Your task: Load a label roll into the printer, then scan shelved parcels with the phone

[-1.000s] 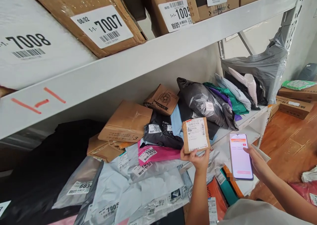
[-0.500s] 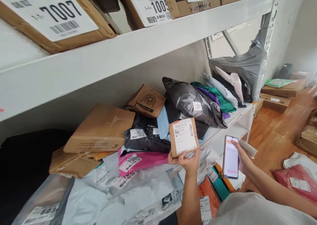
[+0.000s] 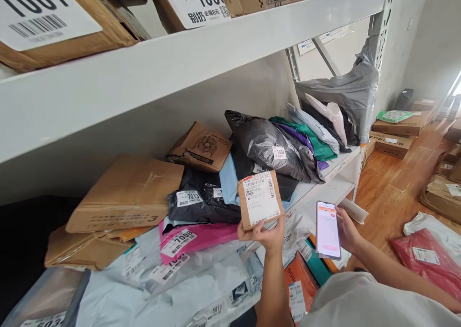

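Note:
My left hand (image 3: 265,233) grips a small cardboard box (image 3: 260,199) from below, its fingers around the lower edge. A white shipping label covers most of the box's side facing me. In my right hand (image 3: 347,231) is a smartphone (image 3: 328,231), held upright by its right edge with a lit, mostly white screen towards me. Behind the box lies a black plastic parcel (image 3: 207,199) labelled 7013, and a pink parcel (image 3: 194,240) labelled 7008 is to its left. A large dark grey bag (image 3: 266,142) marked 1002 rests farther back.
A white shelf beam (image 3: 201,53) runs across above, with labelled cartons (image 3: 118,29) on it. Brown cartons (image 3: 122,187) and pale mailer bags (image 3: 118,288) crowd the lower shelf. A red parcel (image 3: 425,255) and boxes (image 3: 391,144) lie on the wooden floor at right.
The view has shifted a little to the right. My right thumb has come off the phone screen to its edge, and the screen content differs. The box stays in my left hand.

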The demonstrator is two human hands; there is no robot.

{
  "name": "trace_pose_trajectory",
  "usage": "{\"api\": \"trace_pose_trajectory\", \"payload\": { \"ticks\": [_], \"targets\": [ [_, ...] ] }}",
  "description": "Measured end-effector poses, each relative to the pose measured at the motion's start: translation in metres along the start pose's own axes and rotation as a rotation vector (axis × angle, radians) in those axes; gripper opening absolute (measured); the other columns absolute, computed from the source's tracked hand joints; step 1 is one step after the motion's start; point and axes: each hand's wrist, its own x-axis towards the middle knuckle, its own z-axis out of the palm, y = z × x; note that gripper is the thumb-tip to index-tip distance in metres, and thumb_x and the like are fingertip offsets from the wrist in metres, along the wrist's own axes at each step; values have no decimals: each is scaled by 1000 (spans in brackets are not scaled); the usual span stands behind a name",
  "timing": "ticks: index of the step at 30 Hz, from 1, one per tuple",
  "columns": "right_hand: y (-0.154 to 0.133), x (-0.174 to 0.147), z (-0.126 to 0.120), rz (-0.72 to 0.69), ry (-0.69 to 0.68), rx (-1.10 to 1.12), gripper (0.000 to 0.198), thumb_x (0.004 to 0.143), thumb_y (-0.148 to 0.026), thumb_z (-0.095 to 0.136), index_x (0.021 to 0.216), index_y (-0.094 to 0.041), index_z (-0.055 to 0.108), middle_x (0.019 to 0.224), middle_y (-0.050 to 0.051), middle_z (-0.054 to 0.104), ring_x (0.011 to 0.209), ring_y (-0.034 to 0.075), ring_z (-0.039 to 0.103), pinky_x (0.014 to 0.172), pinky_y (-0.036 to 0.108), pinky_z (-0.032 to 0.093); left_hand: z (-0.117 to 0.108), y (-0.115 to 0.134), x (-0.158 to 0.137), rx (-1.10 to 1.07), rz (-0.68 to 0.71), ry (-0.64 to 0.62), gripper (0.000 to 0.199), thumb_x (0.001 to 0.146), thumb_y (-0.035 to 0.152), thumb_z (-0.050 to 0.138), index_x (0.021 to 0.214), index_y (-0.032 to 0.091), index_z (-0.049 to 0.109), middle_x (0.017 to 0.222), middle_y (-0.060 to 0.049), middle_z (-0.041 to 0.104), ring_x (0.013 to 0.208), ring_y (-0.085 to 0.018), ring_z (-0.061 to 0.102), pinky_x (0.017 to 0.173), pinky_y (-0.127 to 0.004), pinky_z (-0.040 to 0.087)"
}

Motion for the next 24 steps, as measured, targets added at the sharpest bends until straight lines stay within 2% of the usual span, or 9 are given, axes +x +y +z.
{"api": "trace_pose_trajectory", "payload": {
  "ticks": [2, 4, 7, 11, 18, 21, 24],
  "targets": [
    [0, -1, -1, -20, -41, -8, 28, 78, -45, 68, 91, -21, 68, 80, 5, 77, 73, 24, 70, 74, 34, 52, 0, 1, 1, 8, 36, -9, 74, 51, 11, 91, 98, 28, 38, 127, -12, 30, 130, -36, 41, 89, -54, 59],
    [2, 0, -2, -30, -59, -23, 31, 74, -41, 70, 97, -21, 67, 87, 6, 79, 81, 27, 71, 81, 37, 51, 0, 4, 4, 24, 99, -24, 73, 54, 11, 91, 101, 28, 37, 129, -12, 30, 133, -35, 40, 91, -53, 58],
    [5, 3, -6, -46, -48, -53, 31, 70, -34, 71, 97, -21, 65, 87, 7, 78, 85, 29, 71, 83, 39, 50, 1, 8, 7, 29, 148, -32, 72, 57, 10, 90, 103, 28, 37, 132, -12, 30, 135, -33, 38, 92, -51, 58],
    [7, 6, -8, -75, -32, -76, 31, 66, -30, 74, 94, -23, 63, 81, 3, 77, 79, 27, 70, 78, 38, 50, 1, 9, 8, 15, 147, -30, 73, 56, 8, 90, 104, 28, 38, 132, -11, 30, 133, -33, 39, 88, -49, 60],
    [4, 1, -6, -106, -34, -86, 39, 59, -24, 75, 95, -24, 64, 83, 2, 78, 78, 27, 71, 74, 36, 50, 1, 6, 4, -42, 79, -21, 72, 54, 6, 89, 101, 28, 38, 131, -10, 28, 131, -32, 41, 88, -48, 59],
    [2, -2, -3, -102, -16, -90, 33, 64, -27, 77, 95, -22, 65, 82, 3, 78, 78, 25, 71, 73, 35, 52, 0, 5, 2, -13, 74, -18, 71, 55, 7, 89, 100, 28, 37, 131, -11, 27, 130, -32, 42, 86, -48, 59],
    [0, -4, -1, -91, 24, -94, 26, 75, -39, 77, 89, -20, 66, 77, 4, 77, 71, 23, 71, 67, 33, 53, -1, 3, 0, -22, -11, -19, 71, 54, 9, 89, 96, 28, 36, 128, -12, 27, 129, -33, 42, 86, -51, 60]
  ]
}}
